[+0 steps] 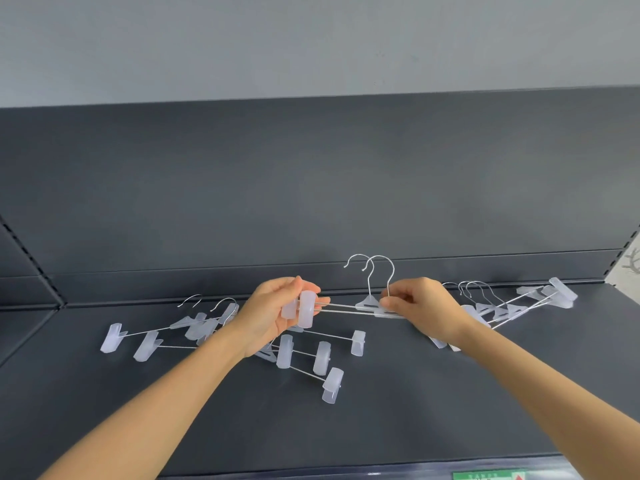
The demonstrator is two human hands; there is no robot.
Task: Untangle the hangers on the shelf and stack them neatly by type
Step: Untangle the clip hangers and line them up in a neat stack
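The pair of clip hangers (pixel 367 302) is held up above the middle of the dark shelf (pixel 415 417). They are thin metal wire with frosted, translucent plastic clips, and their two silver hooks (pixel 381 268) stand upright side by side. The left hand (pixel 273 313) has its fingers curled around the pair's left-end clips (pixel 306 308), palm turned toward the right. The right hand (pixel 426 306) pinches the plastic centre pieces just below the hooks, its fingers bent. Both forearms reach in from the near edge.

More hangers of the same look lie on the shelf:
- a tangled group at the left (pixel 194 327)
- a few under and near the left hand (pixel 311 355)
- an overlapping row at the far right (pixel 512 308)

A dark back panel (pixel 311 185) rises behind them.
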